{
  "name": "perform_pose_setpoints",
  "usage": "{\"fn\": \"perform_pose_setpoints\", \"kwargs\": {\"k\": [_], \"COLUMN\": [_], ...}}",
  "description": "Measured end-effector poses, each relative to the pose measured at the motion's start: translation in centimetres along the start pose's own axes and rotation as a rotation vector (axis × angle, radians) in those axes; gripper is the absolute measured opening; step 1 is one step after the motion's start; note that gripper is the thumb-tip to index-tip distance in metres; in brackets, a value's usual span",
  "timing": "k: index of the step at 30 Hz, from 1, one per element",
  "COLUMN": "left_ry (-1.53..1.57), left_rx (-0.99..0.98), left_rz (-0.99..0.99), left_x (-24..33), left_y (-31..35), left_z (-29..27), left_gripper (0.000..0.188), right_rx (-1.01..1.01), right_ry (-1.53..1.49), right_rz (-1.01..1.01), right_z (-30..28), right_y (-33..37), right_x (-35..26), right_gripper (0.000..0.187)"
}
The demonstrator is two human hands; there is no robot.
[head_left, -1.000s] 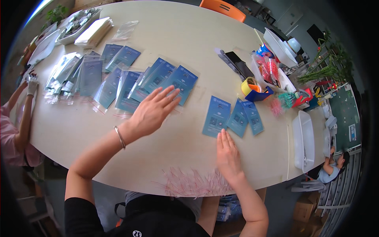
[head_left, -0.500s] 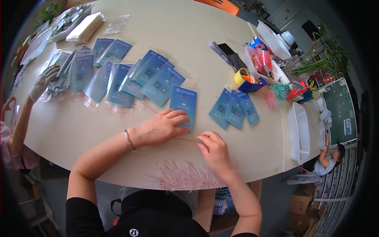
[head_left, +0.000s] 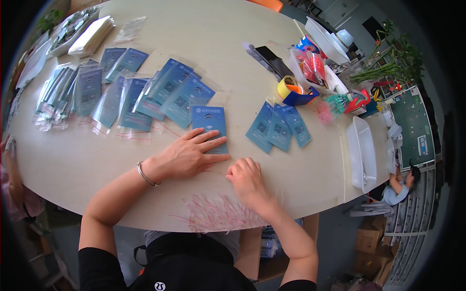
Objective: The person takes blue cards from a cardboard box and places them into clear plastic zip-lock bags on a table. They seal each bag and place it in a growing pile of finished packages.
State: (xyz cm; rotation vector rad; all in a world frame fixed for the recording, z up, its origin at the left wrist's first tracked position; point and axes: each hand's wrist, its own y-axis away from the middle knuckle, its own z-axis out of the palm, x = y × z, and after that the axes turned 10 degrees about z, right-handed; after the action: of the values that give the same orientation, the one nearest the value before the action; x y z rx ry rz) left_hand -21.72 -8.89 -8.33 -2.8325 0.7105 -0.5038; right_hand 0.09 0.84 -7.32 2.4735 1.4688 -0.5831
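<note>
A blue card in a clear plastic bag (head_left: 209, 118) lies on the table in front of me. My left hand (head_left: 187, 154) rests on its lower part, fingers spread flat, with a bracelet at the wrist. Just to the right, my right hand (head_left: 246, 179) is closed, its fingertips pinched near the bottom of the bag; what they hold, if anything, is hidden. Below, near the table's front edge, lies a pile of small clear zip bags with red edges (head_left: 213, 213). Several bagged blue cards (head_left: 187, 103) overlap in a row at the left, and three loose blue cards (head_left: 280, 130) lie fanned at the right.
A yellow tape roll (head_left: 288, 87) in a blue dispenser and a dark phone (head_left: 273, 60) sit at the right, beside trays of supplies. A white bin (head_left: 361, 155) stands at the right edge. Another person's arm (head_left: 12, 165) shows at the far left.
My left hand's fingers have spread flat over the card. My right hand has moved left and curled in. The other person's gloved hand has withdrawn from the bagged cards.
</note>
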Motion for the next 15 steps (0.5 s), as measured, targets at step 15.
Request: {"fn": "perform_pose_setpoints", "kwargs": {"k": [15], "left_ry": [-0.092], "left_rx": [-0.007], "left_rz": [-0.057], "left_x": [0.6], "left_y": [-0.5], "left_z": [0.2], "left_gripper": [0.043], "right_rx": [0.132], "right_ry": [0.027], "right_rz": [0.632], "right_z": [-7.8], "right_y": [15.8], "right_x": [2.7], "right_gripper": [0.006]}}
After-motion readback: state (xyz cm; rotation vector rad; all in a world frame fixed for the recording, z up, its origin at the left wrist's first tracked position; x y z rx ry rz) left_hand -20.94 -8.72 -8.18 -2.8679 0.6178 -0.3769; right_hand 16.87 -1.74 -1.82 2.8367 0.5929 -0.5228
